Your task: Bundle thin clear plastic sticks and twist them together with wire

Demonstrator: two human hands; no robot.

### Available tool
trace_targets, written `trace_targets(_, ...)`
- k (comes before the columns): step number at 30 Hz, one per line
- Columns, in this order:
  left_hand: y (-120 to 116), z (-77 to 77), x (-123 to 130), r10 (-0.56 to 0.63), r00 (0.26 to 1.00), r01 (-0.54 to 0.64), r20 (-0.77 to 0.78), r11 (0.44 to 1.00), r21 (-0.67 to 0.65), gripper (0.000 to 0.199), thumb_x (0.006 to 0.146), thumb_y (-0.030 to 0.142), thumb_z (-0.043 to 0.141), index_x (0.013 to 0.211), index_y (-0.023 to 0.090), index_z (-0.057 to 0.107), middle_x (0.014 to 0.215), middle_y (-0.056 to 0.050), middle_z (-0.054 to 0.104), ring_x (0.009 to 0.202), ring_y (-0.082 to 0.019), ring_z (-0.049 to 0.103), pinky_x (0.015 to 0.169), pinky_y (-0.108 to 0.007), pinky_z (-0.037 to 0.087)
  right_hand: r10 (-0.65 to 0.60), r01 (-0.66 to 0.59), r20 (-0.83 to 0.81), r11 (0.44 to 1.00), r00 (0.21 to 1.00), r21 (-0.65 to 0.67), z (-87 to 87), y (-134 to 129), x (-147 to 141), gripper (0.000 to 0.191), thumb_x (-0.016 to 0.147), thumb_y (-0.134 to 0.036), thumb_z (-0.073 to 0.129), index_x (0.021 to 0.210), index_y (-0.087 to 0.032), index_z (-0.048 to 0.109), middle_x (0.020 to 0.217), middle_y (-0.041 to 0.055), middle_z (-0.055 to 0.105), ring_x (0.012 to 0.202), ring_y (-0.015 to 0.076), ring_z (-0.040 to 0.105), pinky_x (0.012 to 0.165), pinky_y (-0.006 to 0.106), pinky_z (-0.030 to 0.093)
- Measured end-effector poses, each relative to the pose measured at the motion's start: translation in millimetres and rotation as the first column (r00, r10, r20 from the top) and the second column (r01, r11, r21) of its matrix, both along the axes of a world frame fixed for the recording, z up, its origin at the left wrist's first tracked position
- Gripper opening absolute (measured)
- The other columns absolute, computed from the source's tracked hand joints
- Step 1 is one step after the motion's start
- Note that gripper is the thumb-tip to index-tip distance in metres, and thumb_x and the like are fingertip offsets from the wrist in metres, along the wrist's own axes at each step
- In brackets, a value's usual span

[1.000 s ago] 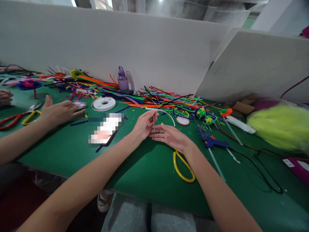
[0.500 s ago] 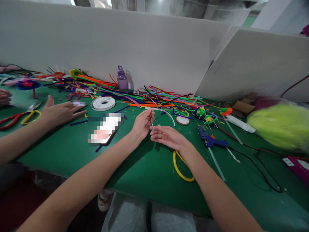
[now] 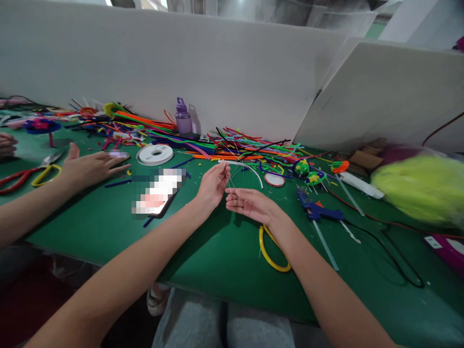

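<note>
Near the middle of the green table, my left hand pinches several fine, pale strands that look like thin wire or thread. They fan out above the fingers and run down to my right hand. Its thumb and forefinger close on the lower ends, the other fingers loosely curved. A curved white strip lies just behind the hands; whether it is held cannot be made out. Under my right wrist sits a yellow looped handle, the rest of that tool hidden.
Pipe cleaners heap along the partition beside a purple bottle. Leftward are a ribbon spool, a phone, another person's hand and red-handled pliers. A blue glue gun with its cord lies right, near a yellow-green bag.
Both hands keep almost the same place and grip. The fine strands between them have shifted slightly, and the yellow handle appears a little further left.
</note>
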State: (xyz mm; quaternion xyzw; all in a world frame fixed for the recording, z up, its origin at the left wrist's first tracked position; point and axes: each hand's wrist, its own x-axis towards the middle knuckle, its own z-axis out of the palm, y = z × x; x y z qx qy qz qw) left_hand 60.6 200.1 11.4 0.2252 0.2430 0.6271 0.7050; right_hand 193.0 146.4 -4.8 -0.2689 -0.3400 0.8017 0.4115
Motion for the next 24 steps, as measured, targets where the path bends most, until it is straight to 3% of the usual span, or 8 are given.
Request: trace_targets(24, 0.8, 2.1, -1.6, -0.026, 1.000, 0.026, 0.001, 1.000, 0.002, 0.003, 0.075, 0.011, 0.063, 0.073, 0.009, 0.064, 0.071, -0.001, 0.062, 0.064, -0.003, 0.058, 0.066, -0.013, 0.047, 0.000, -0.001, 0.027, 1.000, 1.000, 0.027, -0.2, -0.2, 0.6, 0.027, 0.074, -0.015, 0.068, 0.101, -0.011, 0.065, 0.083, 0.0064, 0.070, 0.079, 0.0154, 0.067, 0.091, 0.037, 0.048)
